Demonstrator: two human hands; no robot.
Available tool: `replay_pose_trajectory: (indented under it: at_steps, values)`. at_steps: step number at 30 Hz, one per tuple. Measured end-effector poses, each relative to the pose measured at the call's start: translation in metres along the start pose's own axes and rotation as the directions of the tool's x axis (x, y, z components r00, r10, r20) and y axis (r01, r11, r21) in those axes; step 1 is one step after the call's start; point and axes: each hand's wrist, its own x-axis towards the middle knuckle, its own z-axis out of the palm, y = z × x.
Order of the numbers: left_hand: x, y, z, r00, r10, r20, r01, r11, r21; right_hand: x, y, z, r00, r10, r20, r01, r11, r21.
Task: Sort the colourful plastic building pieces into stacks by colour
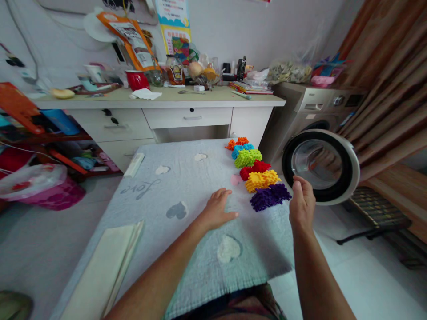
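Rows of small notched plastic toy pieces, grouped by colour, line the right side of a cloth-covered table (200,209). From far to near lie orange pieces (237,142), blue pieces (240,150), lime green pieces (248,158), red pieces (255,170), yellow pieces (263,180) and purple pieces (270,197). My left hand (218,210) hovers or rests over the cloth left of the purple row, fingers and thumb apart, holding nothing. Just right of the purple row, by the table edge, my right hand (302,202) is closed; whatever it may grip is hidden.
A folded cream board or cloth (103,262) lies at the table's left, and a white strip-shaped object (134,165) sits farther back. Beyond stands a cluttered desk (187,101). The washing machine (308,104) has its round door (353,164) swung out at right, near a woven stool (376,209).
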Motion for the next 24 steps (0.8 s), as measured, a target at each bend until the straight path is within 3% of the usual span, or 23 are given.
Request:
replay_pose_trajectory:
  at_steps: [4, 9, 14, 20, 24]
  values:
    - [0.003, 0.019, 0.045, 0.996, 0.062, 0.058, -0.050, 0.980, -0.192, 0.005, 0.037, 0.007, 0.974, 0.222, 0.046, -0.227, 0.961, 0.156]
    - [0.026, 0.032, 0.073, 0.992, 0.125, 0.026, -0.115, 0.962, -0.247, 0.022, 0.067, 0.023, 0.874, 0.450, 0.183, -0.482, 0.760, 0.435]
    - [0.054, 0.041, 0.087, 0.986, 0.157, -0.055, -0.166, 0.949, -0.267, 0.034, 0.075, 0.030, 0.825, 0.452, 0.338, -0.563, 0.700, 0.440]
    - [0.072, 0.038, 0.100, 0.986, 0.140, -0.088, -0.160, 0.944, -0.289, 0.029, 0.061, 0.035, 0.780, 0.364, 0.510, -0.608, 0.635, 0.476]
    - [0.077, 0.038, 0.098, 0.981, 0.164, -0.102, -0.189, 0.924, -0.332, 0.022, 0.054, 0.041, 0.764, 0.333, 0.552, -0.621, 0.613, 0.489]
